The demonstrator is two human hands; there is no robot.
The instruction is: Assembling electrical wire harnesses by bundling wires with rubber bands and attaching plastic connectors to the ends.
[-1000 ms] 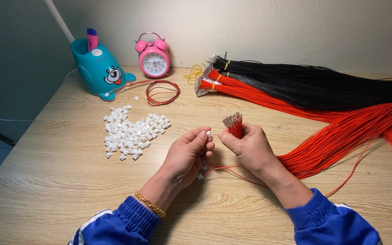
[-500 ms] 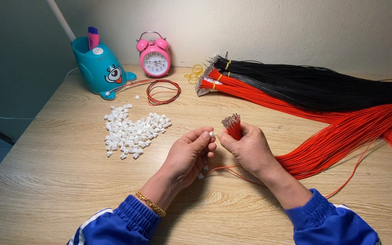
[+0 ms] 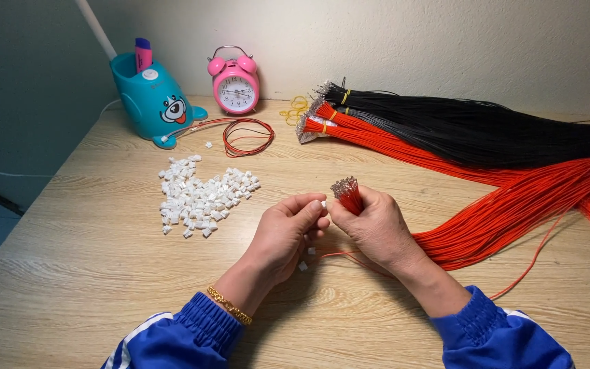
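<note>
Far left, at the back of the wooden tabletop point(image 3: 69, 273): a teal animal-shaped pen holder point(image 3: 153, 102) with a pink marker point(image 3: 143, 53) standing in it. Just right of it, a pink twin-bell alarm clock point(image 3: 236, 83) stood against the wall. A small coil of red and black wire point(image 3: 247, 135) lay in front of the clock, and a few yellow rubber bands point(image 3: 295, 109) lay further right.

Nearer the front, a loose heap of small white plastic connector housings point(image 3: 203, 195) lay on the tabletop, well left of the hands; a couple of strays sat just beyond it.

Centre: left hand point(image 3: 287, 232), gold bracelet point(image 3: 228, 305) at the wrist, blue sleeve. Its grip was pressed together, thumb and forefinger pinching a small white housing point(image 3: 323, 204) at the fingertips. One more white piece lay on the tabletop under the hand.

Touching it, the right hand point(image 3: 377, 229) was closed around a small bunch of red wires point(image 3: 348, 195), metal-tipped ends pointing up, just beside the pinched housing. The bunch trailed right from the fist into a wide spread of red wires point(image 3: 513, 212).

Back right: a banded bundle of black wires point(image 3: 479, 130) and a banded red bundle point(image 3: 390, 142) lay side by side.
</note>
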